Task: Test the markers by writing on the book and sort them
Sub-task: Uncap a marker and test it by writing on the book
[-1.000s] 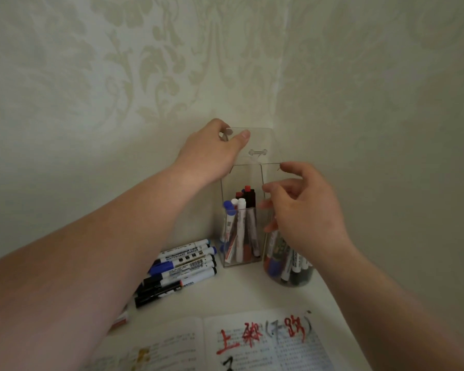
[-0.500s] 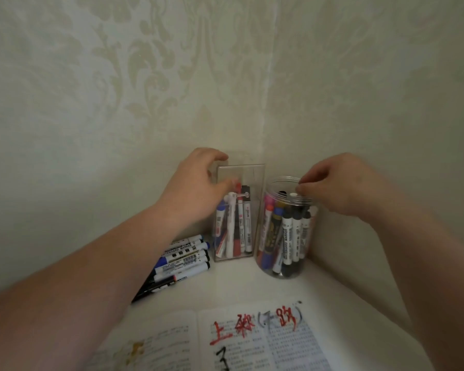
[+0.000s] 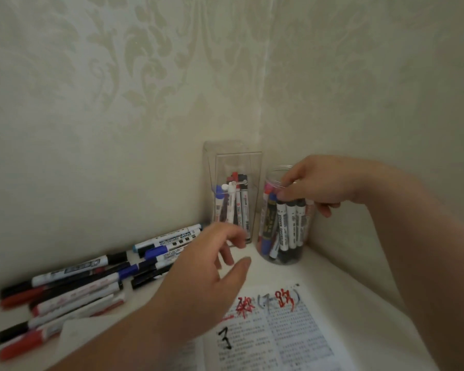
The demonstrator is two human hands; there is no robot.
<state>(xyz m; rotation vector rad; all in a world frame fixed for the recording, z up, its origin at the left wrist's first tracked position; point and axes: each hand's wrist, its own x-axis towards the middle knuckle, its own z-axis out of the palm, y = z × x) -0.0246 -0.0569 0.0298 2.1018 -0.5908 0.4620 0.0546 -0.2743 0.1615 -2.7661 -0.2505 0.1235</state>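
My right hand (image 3: 324,180) grips the top of a clear round jar (image 3: 284,259) in the corner, fingers over the front of its rim and thumb behind. Several markers stand in that jar. To its left, a tall clear rectangular box (image 3: 233,162) holds more markers upright. My left hand (image 3: 206,269) is blurred and hovers low over the table with loosely curled fingers, holding nothing. Several loose markers (image 3: 78,285) with black, blue and red caps lie to its left. The open book (image 3: 292,330) lies at the front, with red and black test scribbles on its right page.
Patterned wallpapered walls meet in a corner right behind the jar and the box. The white tabletop (image 3: 332,277) narrows to a strip to the right of the book.
My left hand has let go of the clear box and dropped down toward the loose markers. My right hand has sunk from above the jar onto its rim. The view has tilted down.
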